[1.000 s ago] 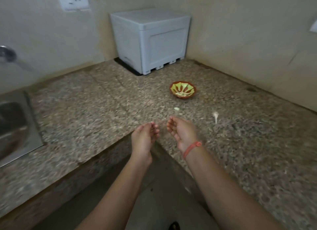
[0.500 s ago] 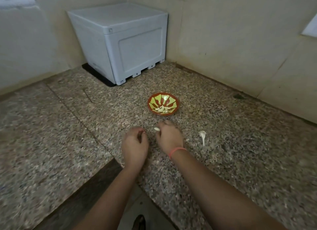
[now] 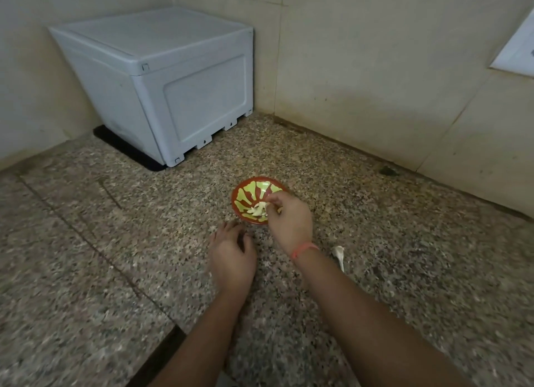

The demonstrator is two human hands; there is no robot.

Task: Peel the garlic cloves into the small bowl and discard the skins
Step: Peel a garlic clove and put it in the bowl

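A small red bowl (image 3: 250,190) with a yellow-green pattern sits on the speckled granite counter (image 3: 144,256). Pale peeled garlic cloves (image 3: 257,209) lie in its middle. My right hand (image 3: 289,223) reaches over the bowl's near right rim, fingers curled and pinching a pale garlic piece just above the pile. My left hand (image 3: 231,256) rests on the counter just in front of the bowl, fingers loosely bent, holding nothing that I can see. A white garlic skin (image 3: 338,255) lies on the counter to the right of my right wrist.
A grey plastic box (image 3: 161,77) stands on a black mat in the back corner, against beige tiled walls (image 3: 375,69). The counter's front edge (image 3: 161,355) drops away at the lower left of my arms.
I have come closer to the bowl. My right hand picked the clove off the counter and carried it forward over the bowl. My left hand stayed on the counter.
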